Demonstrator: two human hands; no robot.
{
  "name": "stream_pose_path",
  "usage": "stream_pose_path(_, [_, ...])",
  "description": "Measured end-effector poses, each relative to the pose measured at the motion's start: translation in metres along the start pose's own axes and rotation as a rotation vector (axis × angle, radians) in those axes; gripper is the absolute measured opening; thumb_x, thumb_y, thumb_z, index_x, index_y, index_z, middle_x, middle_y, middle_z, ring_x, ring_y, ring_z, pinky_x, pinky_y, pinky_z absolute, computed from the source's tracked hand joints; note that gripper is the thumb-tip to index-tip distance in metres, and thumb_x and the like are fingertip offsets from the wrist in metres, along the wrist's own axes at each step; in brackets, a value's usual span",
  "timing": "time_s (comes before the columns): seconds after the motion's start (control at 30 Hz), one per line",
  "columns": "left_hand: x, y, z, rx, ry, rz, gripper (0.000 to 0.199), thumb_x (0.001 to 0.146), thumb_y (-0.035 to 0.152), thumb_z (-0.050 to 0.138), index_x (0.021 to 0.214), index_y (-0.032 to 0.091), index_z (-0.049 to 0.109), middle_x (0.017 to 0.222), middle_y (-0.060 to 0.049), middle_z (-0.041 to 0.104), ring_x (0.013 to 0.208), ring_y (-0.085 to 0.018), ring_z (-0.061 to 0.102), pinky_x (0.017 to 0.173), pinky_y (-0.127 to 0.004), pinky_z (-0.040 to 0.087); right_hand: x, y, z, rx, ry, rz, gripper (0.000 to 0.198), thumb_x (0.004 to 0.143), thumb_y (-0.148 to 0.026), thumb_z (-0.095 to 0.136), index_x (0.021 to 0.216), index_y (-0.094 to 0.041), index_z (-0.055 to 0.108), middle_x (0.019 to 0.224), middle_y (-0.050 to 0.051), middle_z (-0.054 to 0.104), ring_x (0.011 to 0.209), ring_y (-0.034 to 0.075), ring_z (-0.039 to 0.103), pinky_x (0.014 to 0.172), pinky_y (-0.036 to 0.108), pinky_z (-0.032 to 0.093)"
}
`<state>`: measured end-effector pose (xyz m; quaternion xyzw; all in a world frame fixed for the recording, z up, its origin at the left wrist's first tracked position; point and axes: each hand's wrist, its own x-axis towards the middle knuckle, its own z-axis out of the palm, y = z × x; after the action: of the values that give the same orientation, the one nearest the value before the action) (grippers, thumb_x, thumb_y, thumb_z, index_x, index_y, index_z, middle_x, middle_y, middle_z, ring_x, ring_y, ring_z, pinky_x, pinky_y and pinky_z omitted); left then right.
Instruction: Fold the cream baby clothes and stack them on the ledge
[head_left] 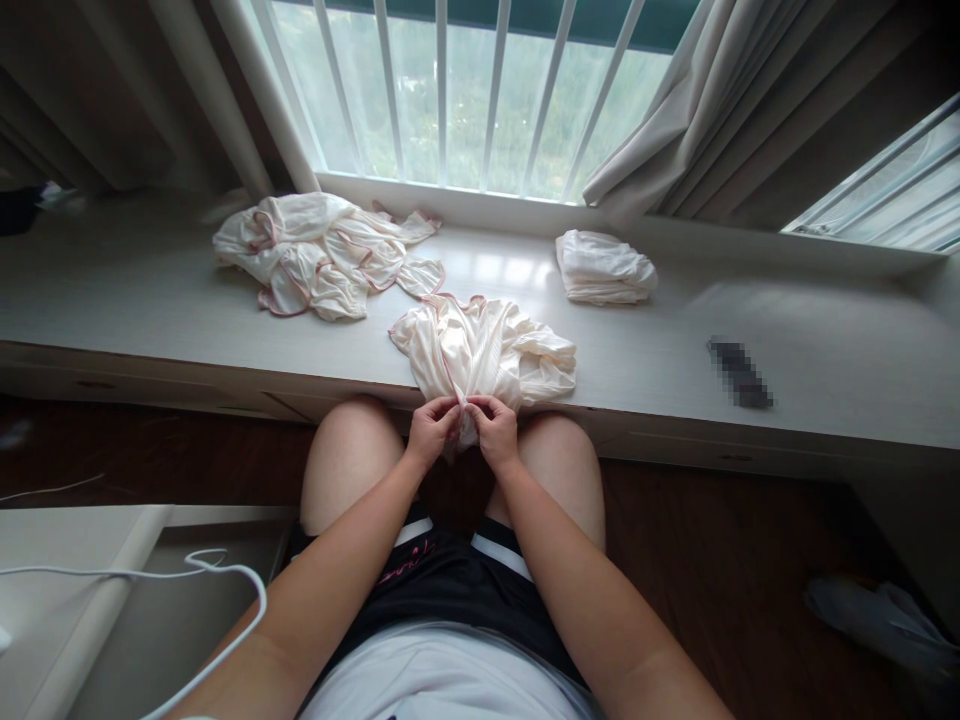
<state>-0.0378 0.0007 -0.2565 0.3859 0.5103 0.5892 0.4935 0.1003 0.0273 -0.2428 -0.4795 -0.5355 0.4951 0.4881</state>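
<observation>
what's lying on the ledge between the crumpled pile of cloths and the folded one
Bare ledge between the pile and folded cloth, in the head view.

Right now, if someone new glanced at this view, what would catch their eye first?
Probably the left hand and right hand pinching the near edge of a cream garment with pink trim, which drapes off the window ledge above the knees. Next, a crumpled pile of similar cloth lies at back left, and a folded white stack sits at back right below the window.
</observation>
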Motion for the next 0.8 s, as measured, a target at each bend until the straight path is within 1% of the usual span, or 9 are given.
stream_pose_path(0.17, [-0.0008, -0.0007, -0.0008, 0.02, -0.009, 0.001, 0.038, 0.08, 0.045, 0.079, 0.103, 0.014, 0.077, 0.068, -0.001, 0.065, 0.05, -0.009, 0.049, 0.047, -0.021, 0.042, 0.0004, 0.0003, 0.0, 0.002, -0.002, 0.022, 0.031, 0.081, -0.044, 0.072, 0.096, -0.018, 0.078, 0.09, 0.005, 0.076, 0.082, 0.021, 0.068, 0.078, 0.031, 0.054])
stream_pose_path(0.37, [-0.0023, -0.0007, -0.0006, 0.071, -0.021, 0.048, 0.036, 0.084, 0.044, 0.075, 0.104, 0.014, 0.076, 0.069, -0.001, 0.064, 0.051, -0.009, 0.049, 0.048, -0.021, 0.042, 0.0003, 0.001, -0.0007, 0.01, -0.001, 0.035, 0.031, 0.08, -0.045, 0.073, 0.094, -0.018, 0.079, 0.086, 0.005, 0.076, 0.079, 0.02, 0.067, 0.074, 0.031, 0.054])
stream_pose_path(0.6, [-0.0027, -0.001, -0.0012, 0.088, -0.014, 0.04, 0.036, 0.083, 0.044, 0.076, 0.103, 0.014, 0.077, 0.069, -0.001, 0.065, 0.052, -0.01, 0.05, 0.049, -0.022, 0.044, 0.0001, 0.0001, -0.0006, -0.002, -0.002, 0.058, 0.034, 0.078, -0.049, 0.073, 0.092, -0.019, 0.08, 0.075, 0.004, 0.073, 0.075, 0.022, 0.068, 0.069, 0.033, 0.056])
stream_pose_path(0.8, [-0.0039, -0.0022, -0.0015, 0.125, -0.005, 0.06, 0.035, 0.085, 0.044, 0.073, 0.105, 0.016, 0.077, 0.073, -0.002, 0.067, 0.053, -0.011, 0.052, 0.05, -0.022, 0.044, 0.0005, 0.0018, -0.0004, 0.032, -0.025, 0.076, 0.036, 0.077, -0.05, 0.074, 0.094, -0.019, 0.081, 0.075, 0.004, 0.073, 0.072, 0.022, 0.067, 0.066, 0.033, 0.057])
